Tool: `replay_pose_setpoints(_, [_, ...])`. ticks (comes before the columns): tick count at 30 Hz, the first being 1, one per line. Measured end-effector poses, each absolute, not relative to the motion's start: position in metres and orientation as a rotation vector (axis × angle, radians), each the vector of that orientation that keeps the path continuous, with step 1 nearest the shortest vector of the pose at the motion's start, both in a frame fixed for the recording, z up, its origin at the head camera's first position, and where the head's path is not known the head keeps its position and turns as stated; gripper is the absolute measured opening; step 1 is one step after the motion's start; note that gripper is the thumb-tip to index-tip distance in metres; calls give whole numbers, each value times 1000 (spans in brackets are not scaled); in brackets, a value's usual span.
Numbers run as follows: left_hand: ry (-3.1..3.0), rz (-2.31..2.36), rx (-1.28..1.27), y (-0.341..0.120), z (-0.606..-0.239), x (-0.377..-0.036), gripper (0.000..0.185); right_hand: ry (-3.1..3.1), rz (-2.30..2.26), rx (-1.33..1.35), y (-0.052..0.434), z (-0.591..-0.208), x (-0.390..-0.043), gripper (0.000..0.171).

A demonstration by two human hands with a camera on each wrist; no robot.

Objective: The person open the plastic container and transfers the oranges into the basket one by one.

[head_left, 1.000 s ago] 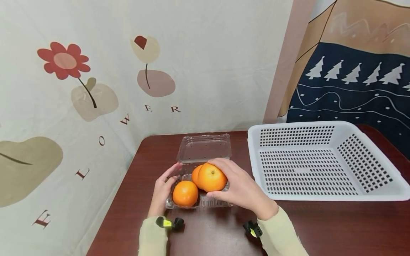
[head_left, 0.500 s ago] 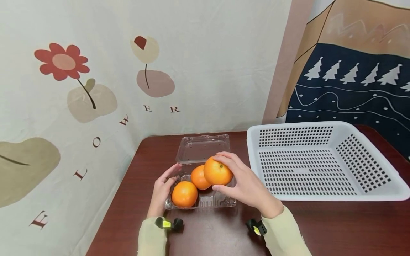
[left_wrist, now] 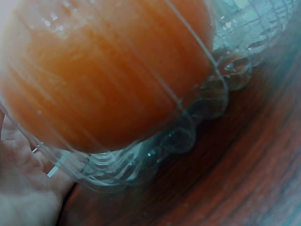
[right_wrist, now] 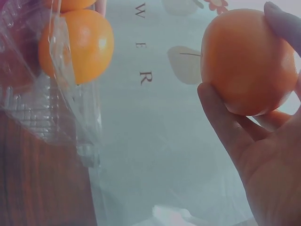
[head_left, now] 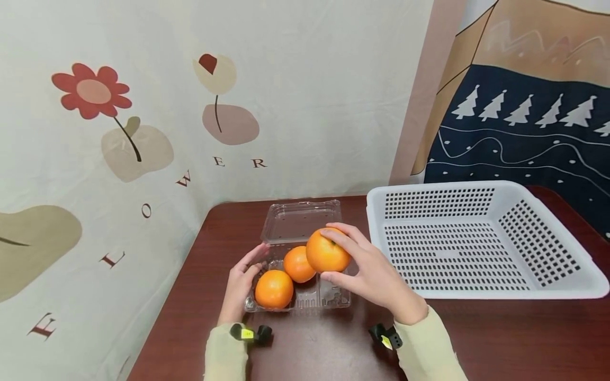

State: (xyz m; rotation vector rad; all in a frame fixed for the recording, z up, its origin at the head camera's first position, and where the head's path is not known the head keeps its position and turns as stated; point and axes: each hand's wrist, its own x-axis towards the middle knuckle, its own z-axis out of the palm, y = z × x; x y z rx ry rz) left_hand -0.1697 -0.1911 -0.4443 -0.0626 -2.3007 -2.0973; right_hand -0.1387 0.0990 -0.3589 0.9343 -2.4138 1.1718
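Observation:
My right hand (head_left: pixel 371 270) grips an orange (head_left: pixel 328 250) between thumb and fingers, held up over the right part of a clear plastic clamshell box (head_left: pixel 333 304). In the right wrist view that orange (right_wrist: pixel 247 61) hangs apart from the box, well clear of it. Two more oranges lie in the box: one at the front left (head_left: pixel 274 289), the other behind it (head_left: pixel 298 264). My left hand (head_left: pixel 240 286) rests along the box's left side, fingers extended. The left wrist view has its palm (left_wrist: pixel 23 183) beside the clear wall, with an orange (left_wrist: pixel 103 80) showing through.
The box's lid (head_left: pixel 302 221) lies folded back on the dark red wooden table (head_left: pixel 310 349). A large white perforated basket (head_left: pixel 457 259) stands to the right. Behind the table hangs a pale cloth (head_left: pixel 310 106) printed with flowers and letters.
My right hand has lifted the orange up and to the right, away from the other two, uncovering more of the rear one. The left hand has stayed at the box's side.

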Motion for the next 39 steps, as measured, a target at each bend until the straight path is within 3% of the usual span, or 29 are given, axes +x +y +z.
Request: replay_pose_setpoints(39, [-2260, -2120, -94, -195, -455, -176, 41, -2341, 1141, 780, 121, -355, -142, 62])
